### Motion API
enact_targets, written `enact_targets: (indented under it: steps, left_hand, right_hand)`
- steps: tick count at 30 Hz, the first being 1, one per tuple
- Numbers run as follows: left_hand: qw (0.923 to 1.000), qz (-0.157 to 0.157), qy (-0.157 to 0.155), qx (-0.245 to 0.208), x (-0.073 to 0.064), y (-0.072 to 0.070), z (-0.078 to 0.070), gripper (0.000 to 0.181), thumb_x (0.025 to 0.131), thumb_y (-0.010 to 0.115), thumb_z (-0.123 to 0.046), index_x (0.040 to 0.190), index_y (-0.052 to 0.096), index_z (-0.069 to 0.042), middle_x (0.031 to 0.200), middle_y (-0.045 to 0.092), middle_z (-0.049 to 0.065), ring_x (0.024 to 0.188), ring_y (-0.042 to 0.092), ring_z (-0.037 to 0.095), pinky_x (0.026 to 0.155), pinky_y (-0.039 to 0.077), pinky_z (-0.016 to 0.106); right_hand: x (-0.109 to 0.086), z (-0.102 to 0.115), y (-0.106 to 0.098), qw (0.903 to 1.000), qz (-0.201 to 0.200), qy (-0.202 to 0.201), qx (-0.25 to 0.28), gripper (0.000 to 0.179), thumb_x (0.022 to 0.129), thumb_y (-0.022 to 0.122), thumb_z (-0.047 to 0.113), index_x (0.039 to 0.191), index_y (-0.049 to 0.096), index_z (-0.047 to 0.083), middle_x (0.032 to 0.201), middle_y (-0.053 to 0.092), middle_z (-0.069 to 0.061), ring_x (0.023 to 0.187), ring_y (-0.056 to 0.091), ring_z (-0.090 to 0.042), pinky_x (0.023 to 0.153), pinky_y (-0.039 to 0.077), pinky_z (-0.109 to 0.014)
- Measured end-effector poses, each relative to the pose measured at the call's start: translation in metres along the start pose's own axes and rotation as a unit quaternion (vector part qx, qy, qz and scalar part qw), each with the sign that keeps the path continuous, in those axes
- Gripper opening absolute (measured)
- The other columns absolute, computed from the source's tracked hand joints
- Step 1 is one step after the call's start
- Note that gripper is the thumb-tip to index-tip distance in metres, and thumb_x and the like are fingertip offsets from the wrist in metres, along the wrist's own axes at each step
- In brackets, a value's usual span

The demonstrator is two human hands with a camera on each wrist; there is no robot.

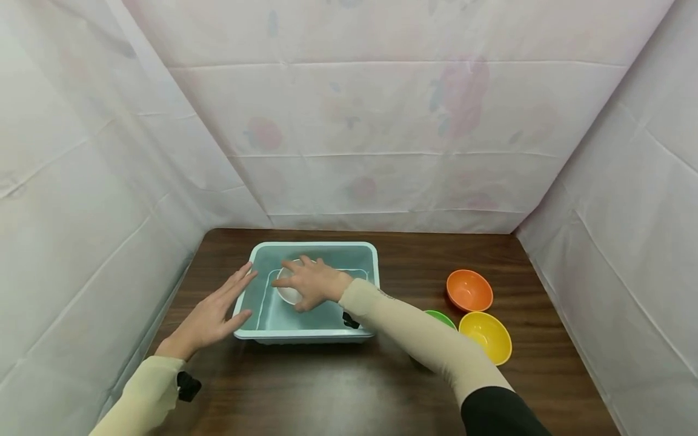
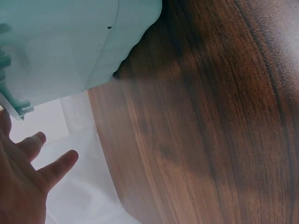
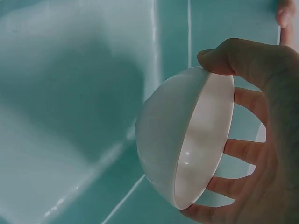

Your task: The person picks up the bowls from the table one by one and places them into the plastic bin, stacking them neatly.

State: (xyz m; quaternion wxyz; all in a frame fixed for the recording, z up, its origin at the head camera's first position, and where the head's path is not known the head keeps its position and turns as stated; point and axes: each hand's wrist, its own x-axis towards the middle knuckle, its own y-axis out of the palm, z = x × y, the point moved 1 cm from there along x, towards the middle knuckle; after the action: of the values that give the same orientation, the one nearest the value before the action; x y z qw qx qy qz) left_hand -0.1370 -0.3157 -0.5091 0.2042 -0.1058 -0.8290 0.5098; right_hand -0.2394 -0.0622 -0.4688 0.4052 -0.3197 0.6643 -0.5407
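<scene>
Inside the pale teal basin my right hand holds a white bowl by its rim. The thumb presses one side and the spread fingers the other, as the right wrist view shows. There the bowl is tilted, its hollow side turned to the palm; whether it touches the basin floor I cannot tell. At the basin's left rim, my left hand reaches up with its fingers extended and thumb apart, and nothing is in its grasp. In the left wrist view part of this hand shows beside the basin's outer wall.
On the dark wooden table, right of the basin, stand an orange bowl, a yellow bowl and a green bowl. My right forearm partly covers the green one. White sheets hang behind and on both sides.
</scene>
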Motion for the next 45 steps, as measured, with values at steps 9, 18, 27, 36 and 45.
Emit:
enact_targets:
  steps: [9,18,27,36,45]
  left_hand:
    - [1.0,-0.001,-0.004,-0.002,-0.003,0.001,-0.002,0.082,0.095,0.07,-0.024,0.165,0.028,-0.022,0.174,0.014,0.001,0.145,0.045,0.04,0.095,0.049,0.068]
    - [1.0,0.001,0.001,-0.005,-0.002,0.0,-0.005,0.083,0.095,0.07,-0.023,0.165,0.026,-0.022,0.174,0.014,0.002,0.147,0.042,0.041,0.096,0.049,0.068]
    - [1.0,0.002,-0.003,-0.002,-0.005,-0.002,-0.005,0.083,0.094,0.07,-0.023,0.165,0.027,-0.021,0.174,0.015,0.002,0.146,0.043,0.042,0.096,0.049,0.068]
    - [1.0,0.002,0.0,-0.001,-0.005,-0.002,-0.006,0.082,0.095,0.07,-0.024,0.165,0.027,-0.021,0.174,0.016,0.003,0.147,0.042,0.041,0.096,0.05,0.066]
    - [1.0,0.003,0.001,-0.008,-0.004,-0.001,-0.006,0.083,0.094,0.07,-0.022,0.165,0.027,-0.02,0.174,0.015,0.004,0.15,0.038,0.039,0.097,0.047,0.069]
  right_hand:
    - [0.008,0.006,0.013,0.9998,0.018,-0.007,-0.004,0.073,0.091,0.068,0.057,0.157,0.036,0.05,0.168,0.028,-0.004,0.146,0.04,-0.039,0.102,0.052,-0.056]
    - [0.01,0.01,0.021,0.9993,0.036,-0.007,0.0,0.074,0.091,0.069,0.057,0.157,0.035,0.051,0.17,0.025,-0.002,0.149,0.036,-0.038,0.105,0.049,-0.057]
    - [0.016,0.011,0.022,0.9989,0.045,-0.011,0.0,0.074,0.091,0.069,0.058,0.156,0.036,0.051,0.17,0.025,-0.002,0.148,0.037,-0.039,0.105,0.049,-0.057]
    - [0.017,0.011,0.025,0.9987,0.046,-0.019,-0.01,0.072,0.091,0.07,0.057,0.155,0.039,0.051,0.169,0.028,-0.002,0.145,0.04,-0.037,0.102,0.052,-0.055]
    - [0.018,0.01,0.032,0.9982,0.045,-0.029,-0.026,0.071,0.091,0.068,0.057,0.155,0.038,0.052,0.169,0.026,-0.003,0.144,0.041,-0.036,0.102,0.052,-0.053]
